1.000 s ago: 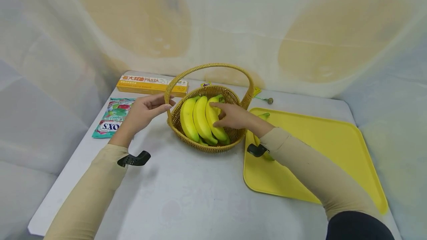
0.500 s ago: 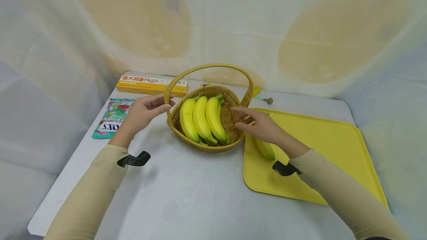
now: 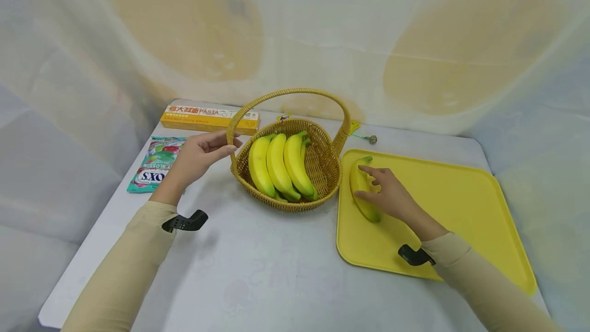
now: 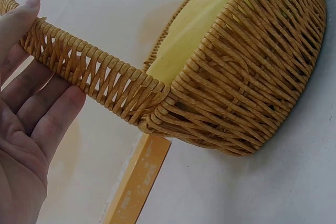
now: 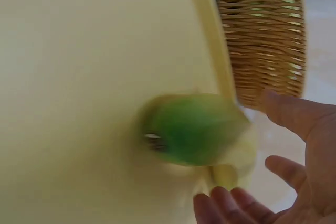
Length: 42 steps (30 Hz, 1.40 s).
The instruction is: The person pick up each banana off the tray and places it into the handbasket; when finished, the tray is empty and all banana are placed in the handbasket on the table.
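A wicker basket [image 3: 299, 203] [image 4: 252, 93] [image 5: 262, 30] holds a bunch of yellow bananas [image 3: 276, 163] [image 4: 199, 19]. My left hand [image 3: 198, 155] [image 4: 26, 129] holds the left base of the basket's arched handle [image 3: 286, 92] [image 4: 89, 72], thumb on one side and fingers on the other. To the right, a single green-tipped banana [image 3: 357, 181] [image 5: 194, 127] lies on a yellow tray [image 3: 438, 204] [image 5: 79, 77]. My right hand [image 3: 389, 193] [image 5: 310, 145] rests on it with spread, mostly straight fingers. The right wrist view is blurred.
A yellow pasta box [image 3: 207, 117] [image 4: 139, 182] lies behind the basket on the left. In front of the box sits a green candy bag [image 3: 156, 163]. A small green stick with a metal ball [image 3: 371, 139] lies beyond the tray. White cloth surrounds the grey table [image 3: 258, 270].
My right hand left the bananas in the basket, crossed to the right and came down on the single banana on the tray. The left hand and basket have not moved.
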Available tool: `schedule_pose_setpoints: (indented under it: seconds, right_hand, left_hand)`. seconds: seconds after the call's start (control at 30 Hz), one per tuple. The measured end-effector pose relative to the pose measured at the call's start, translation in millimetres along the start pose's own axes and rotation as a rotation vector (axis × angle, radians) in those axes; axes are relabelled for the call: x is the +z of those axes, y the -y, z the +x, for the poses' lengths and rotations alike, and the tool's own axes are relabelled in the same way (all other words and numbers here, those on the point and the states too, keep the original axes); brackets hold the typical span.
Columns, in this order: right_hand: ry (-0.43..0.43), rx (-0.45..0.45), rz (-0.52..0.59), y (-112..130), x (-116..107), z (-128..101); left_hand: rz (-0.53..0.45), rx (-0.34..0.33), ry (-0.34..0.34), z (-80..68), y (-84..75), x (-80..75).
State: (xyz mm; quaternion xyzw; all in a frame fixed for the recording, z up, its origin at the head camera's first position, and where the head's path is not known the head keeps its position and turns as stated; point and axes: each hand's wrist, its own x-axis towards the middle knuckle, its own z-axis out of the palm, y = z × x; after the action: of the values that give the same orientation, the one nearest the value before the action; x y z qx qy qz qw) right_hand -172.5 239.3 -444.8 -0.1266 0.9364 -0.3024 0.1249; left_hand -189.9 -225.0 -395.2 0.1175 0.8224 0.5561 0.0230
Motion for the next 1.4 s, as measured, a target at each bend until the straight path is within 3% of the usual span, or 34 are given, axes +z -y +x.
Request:
schedule_pose_setpoints:
  seconds: [0.27,0.47,0.83,1.1,1.4]
  right_hand:
    - [-0.010,0.079,-0.129,-7,5,-9]
    - [0.008,0.064,-0.176,-7,-5,-16]
    - [0.048,0.025,-0.076,-1,-28,-32]
    - [0.056,-0.073,-0.008,29,-57,-47]
    - [0.146,-0.189,0.078,62,-75,-54]
  left_hand:
    - [-0.037,0.017,0.008,0.7,-1.0,0.3]
    - [-0.039,0.003,0.003,1.0,-0.2,-0.2]
    - [-0.034,0.013,0.014,0.7,1.1,-0.9]
    - [-0.010,0.006,0.004,1.0,1.6,-0.6]
    - [-0.011,-0.006,-0.006,0.8,1.1,-0.2]
